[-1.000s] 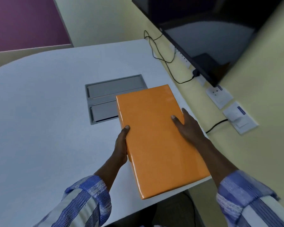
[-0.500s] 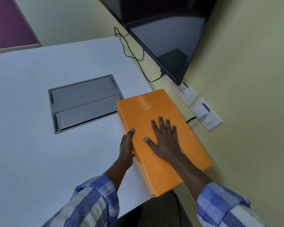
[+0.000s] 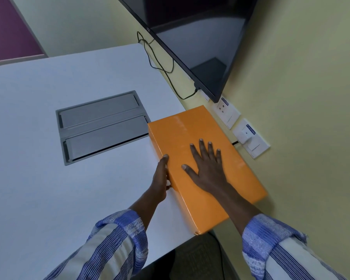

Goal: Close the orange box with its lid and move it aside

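Observation:
The orange box [image 3: 182,138] lies flat with its lid on, at the right edge of the white table [image 3: 49,188]. Its right side and near corner stick out past the table edge, close to the wall. My right hand [image 3: 205,168] rests palm down on the lid with fingers spread. My left hand [image 3: 161,178] presses against the box's left side wall, thumb at the lid's top edge, fingers curled along the side.
A grey metal cable hatch [image 3: 101,124] is set into the table left of the box. A dark wall screen [image 3: 200,37] hangs above, with black cables [image 3: 160,63] trailing down. White wall sockets [image 3: 249,136] sit right behind the box.
One second ago both hands gripped the box's sides. The box has slid right toward the wall, and my right hand has moved onto the lid, lying flat. Since half a second ago, little differs.

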Action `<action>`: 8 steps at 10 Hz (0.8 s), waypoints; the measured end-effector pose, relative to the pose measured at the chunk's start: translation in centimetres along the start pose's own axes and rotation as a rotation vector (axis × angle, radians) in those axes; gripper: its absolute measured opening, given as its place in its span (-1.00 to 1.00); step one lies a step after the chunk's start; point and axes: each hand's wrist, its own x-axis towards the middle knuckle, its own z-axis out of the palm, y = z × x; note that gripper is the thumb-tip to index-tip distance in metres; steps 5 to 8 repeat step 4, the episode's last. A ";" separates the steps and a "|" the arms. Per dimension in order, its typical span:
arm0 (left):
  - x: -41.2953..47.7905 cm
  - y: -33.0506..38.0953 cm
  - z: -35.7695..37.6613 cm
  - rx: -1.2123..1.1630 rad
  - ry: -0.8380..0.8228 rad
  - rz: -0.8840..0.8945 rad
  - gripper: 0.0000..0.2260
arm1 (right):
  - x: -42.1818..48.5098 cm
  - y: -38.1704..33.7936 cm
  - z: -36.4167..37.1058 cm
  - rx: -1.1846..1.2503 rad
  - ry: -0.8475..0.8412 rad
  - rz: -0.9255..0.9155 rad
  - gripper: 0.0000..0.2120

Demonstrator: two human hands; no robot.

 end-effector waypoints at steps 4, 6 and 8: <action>-3.8 0.8 -10.7 0.815 0.402 0.217 -0.27 | 0.2 -12.0 0.3 0.077 0.027 -0.152 -0.23; -3.8 0.8 -10.7 0.815 0.402 0.217 -0.27 | 0.2 -12.0 0.3 0.077 0.027 -0.152 -0.23; -3.8 0.8 -10.7 0.815 0.402 0.217 -0.27 | 0.2 -12.0 0.3 0.077 0.027 -0.152 -0.23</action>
